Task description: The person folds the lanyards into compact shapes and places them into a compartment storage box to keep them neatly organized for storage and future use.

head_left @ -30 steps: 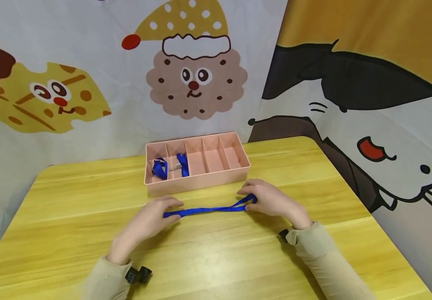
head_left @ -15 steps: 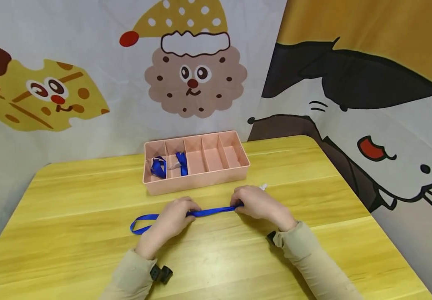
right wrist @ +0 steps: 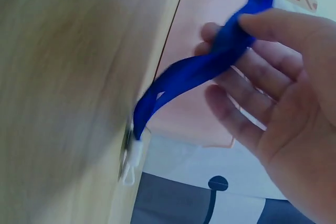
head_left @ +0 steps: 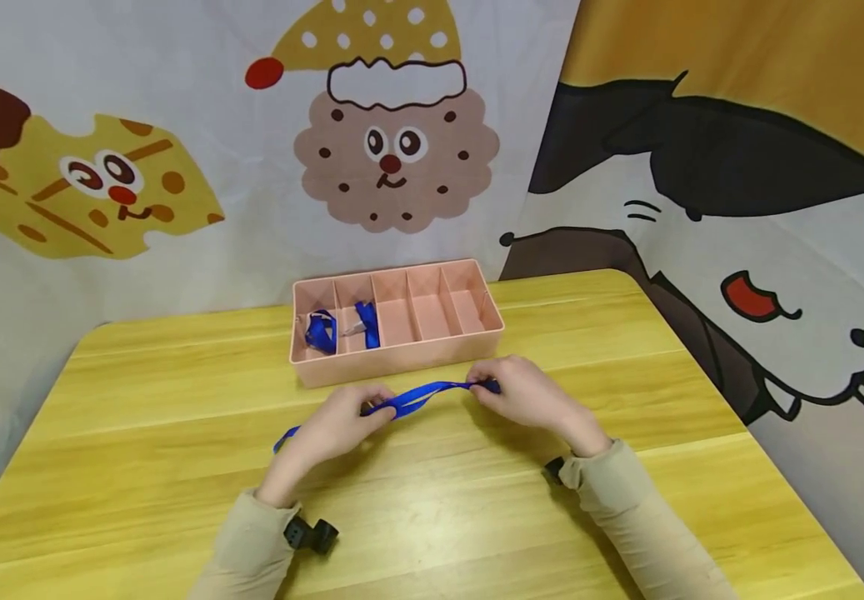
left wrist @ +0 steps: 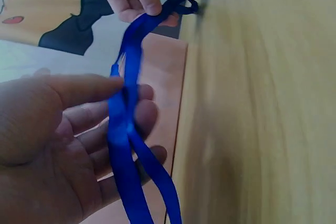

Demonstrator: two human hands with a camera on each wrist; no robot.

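Note:
A blue lanyard (head_left: 424, 395) runs between both hands in front of the pink divided box (head_left: 402, 358), its strap doubled and slightly bowed. My left hand (head_left: 342, 423) pinches it between thumb and fingers, and part of its loop shows left of the wrist. The other end is pinched by my right hand (head_left: 521, 392), close to the box's front right corner. In the right wrist view the strap hangs past the fingers (right wrist: 239, 72) to a white plastic clip (right wrist: 131, 161) near the tabletop. From the left wrist, two strands of the lanyard (left wrist: 121, 145) trail below the fingers.
The box's leftmost compartment holds a bundled blue lanyard (head_left: 320, 332); the one beside it holds another lanyard (head_left: 368, 323) with a whitish clip. A cartoon-printed cloth (head_left: 237, 275) hangs behind the wooden table (head_left: 417, 517).
My left hand has moved right along the lanyard, bringing the hands closer together. Since half a second ago, the right hand has shifted back toward the box, and the strap has risen into a bow.

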